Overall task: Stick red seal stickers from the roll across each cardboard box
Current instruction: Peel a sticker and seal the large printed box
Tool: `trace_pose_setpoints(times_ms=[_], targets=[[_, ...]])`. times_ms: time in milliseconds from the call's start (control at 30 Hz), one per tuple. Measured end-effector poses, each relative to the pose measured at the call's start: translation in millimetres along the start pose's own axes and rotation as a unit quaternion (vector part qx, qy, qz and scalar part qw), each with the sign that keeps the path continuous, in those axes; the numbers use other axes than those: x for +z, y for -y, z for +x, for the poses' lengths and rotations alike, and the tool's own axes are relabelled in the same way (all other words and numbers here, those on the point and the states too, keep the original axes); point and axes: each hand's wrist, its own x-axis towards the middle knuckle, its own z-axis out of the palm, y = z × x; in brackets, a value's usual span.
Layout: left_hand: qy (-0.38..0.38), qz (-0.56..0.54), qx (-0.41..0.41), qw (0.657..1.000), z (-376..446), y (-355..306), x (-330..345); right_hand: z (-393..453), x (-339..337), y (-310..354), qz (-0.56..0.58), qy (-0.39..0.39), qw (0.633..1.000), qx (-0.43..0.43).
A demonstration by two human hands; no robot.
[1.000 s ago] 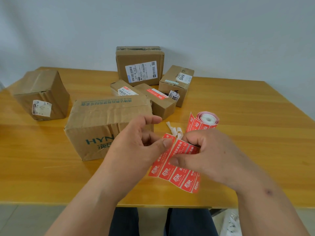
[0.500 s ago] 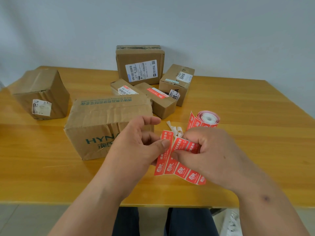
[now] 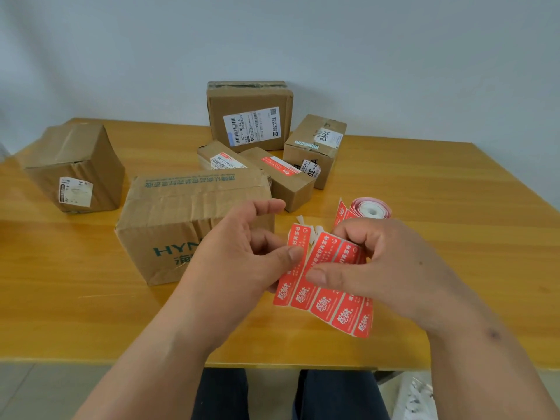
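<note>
strip of red seal stickers (image 3: 330, 286) held in the air over the near worktop (image 3: 454, 237), between both hands. leftmost sticker (image 3: 295, 262) partly lifted off the backing; its long axis runs away from the person, top end curling free. left hand (image 3: 242, 253) pinches that sticker at mid-length, thumb on its face, forefinger stretched out above and touching nothing. right hand (image 3: 378, 268) pinches the rest of the strip just beside it, thumb laid across the sticker faces. strip trails back to the roll (image 3: 369, 209), lying on the worktop just behind the right hand.

nearest box, the large hyn-printed box (image 3: 194, 222), sits directly behind and left of the left hand, long axis left to right. judgement: the left hand carries the sticker over once it is free. smaller box (image 3: 288, 180) behind already bears a red seal.
</note>
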Motion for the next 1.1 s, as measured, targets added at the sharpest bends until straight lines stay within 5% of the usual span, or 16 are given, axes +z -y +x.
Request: trace_pose_setpoints(times_ms=[533, 1100], targets=[[-0.034, 0.012, -0.005, 0.999, 3.4, 7.8, 2.7, 2.1, 7.3, -2.4, -0.115, -0.045, 0.992, -0.014], [-0.038, -0.011, 0.009, 0.999, -2.5, 5.1, 1.5, 0.9, 5.1, -4.6, -0.068, -0.004, 0.998, -0.002]])
